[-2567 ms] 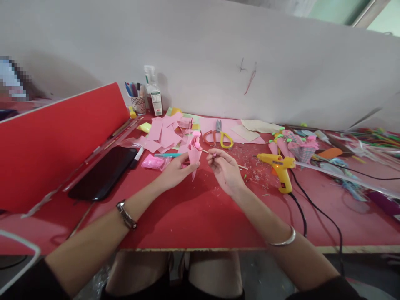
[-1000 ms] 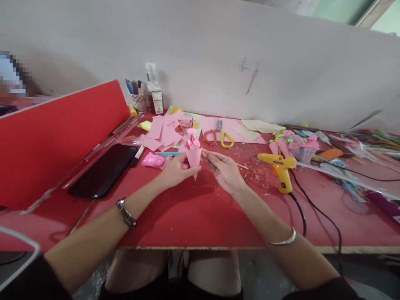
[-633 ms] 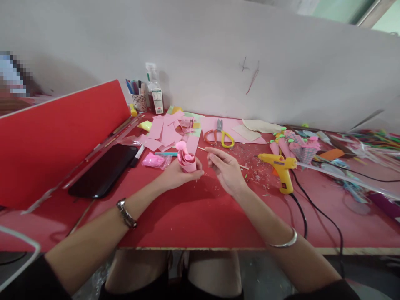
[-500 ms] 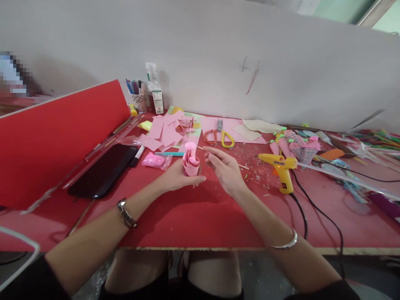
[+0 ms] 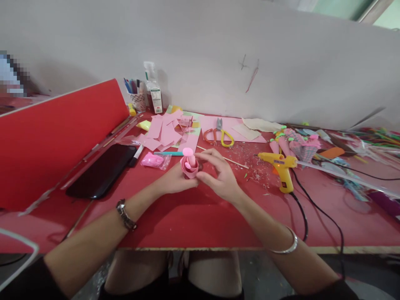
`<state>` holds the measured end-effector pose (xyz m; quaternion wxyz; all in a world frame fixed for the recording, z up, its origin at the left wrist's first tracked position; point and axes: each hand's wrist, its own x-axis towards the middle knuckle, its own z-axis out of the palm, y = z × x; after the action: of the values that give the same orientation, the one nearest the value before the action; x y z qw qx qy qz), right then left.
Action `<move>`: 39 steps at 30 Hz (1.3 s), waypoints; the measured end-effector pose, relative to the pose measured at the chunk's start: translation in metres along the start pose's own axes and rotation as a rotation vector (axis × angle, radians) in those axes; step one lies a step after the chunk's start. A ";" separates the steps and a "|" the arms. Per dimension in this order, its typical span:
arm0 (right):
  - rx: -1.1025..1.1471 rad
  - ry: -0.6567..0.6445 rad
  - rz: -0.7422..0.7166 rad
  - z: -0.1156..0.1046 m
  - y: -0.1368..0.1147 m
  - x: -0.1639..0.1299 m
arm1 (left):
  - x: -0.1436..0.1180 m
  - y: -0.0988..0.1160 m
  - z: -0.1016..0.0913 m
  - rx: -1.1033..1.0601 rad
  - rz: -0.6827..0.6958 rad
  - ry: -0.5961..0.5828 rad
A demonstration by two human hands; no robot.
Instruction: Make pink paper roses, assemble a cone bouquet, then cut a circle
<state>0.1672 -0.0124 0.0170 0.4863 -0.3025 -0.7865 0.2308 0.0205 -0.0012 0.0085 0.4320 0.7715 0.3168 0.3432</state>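
Note:
My left hand (image 5: 173, 178) is closed around a small rolled pink paper cup (image 5: 189, 171), holding it upright above the table. From its opening stands a bright pink piece with a rounded top (image 5: 188, 152); its material is hard to tell. My right hand (image 5: 220, 175) reaches in from the right, its thumb and forefinger curved at the cup's right side and appearing to grip it. Behind the right hand, a thin wooden stick (image 5: 236, 162) lies on the table. A pink lump in a clear plastic bag (image 5: 153, 159) lies left of the cup.
A yellow glue gun (image 5: 283, 166) with a black cord stands at right, by pink paper cones (image 5: 284, 146). Scissors (image 5: 223, 135) and pink paper scraps (image 5: 165, 131) lie behind. At left are a black phone-like slab (image 5: 103, 171), a red board (image 5: 62, 137) and a bottle (image 5: 154, 93).
My right hand has moved left onto the cup's side, with its fingers opened wider around it. The cup has dropped slightly and tipped its opening more towards me.

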 end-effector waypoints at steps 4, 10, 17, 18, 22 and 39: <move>-0.031 0.127 0.038 -0.001 -0.001 0.002 | -0.001 0.001 0.000 0.075 -0.070 0.024; 0.053 0.242 0.119 -0.001 -0.003 0.004 | 0.001 -0.001 0.000 0.043 -0.014 -0.041; 0.116 0.353 0.196 -0.006 -0.010 0.006 | 0.000 0.001 0.001 -0.035 -0.043 -0.082; 0.119 0.361 0.199 -0.006 -0.010 0.007 | 0.000 0.001 0.001 -0.047 -0.043 -0.086; 0.149 0.330 0.175 -0.006 -0.013 0.007 | 0.000 0.001 0.000 -0.055 -0.038 -0.099; 0.102 0.267 0.084 -0.005 -0.016 0.004 | 0.000 -0.002 0.001 -0.073 -0.049 -0.070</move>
<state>0.1666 -0.0208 0.0324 0.5912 -0.3378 -0.6890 0.2483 0.0208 -0.0007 0.0066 0.4788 0.7589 0.3075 0.3168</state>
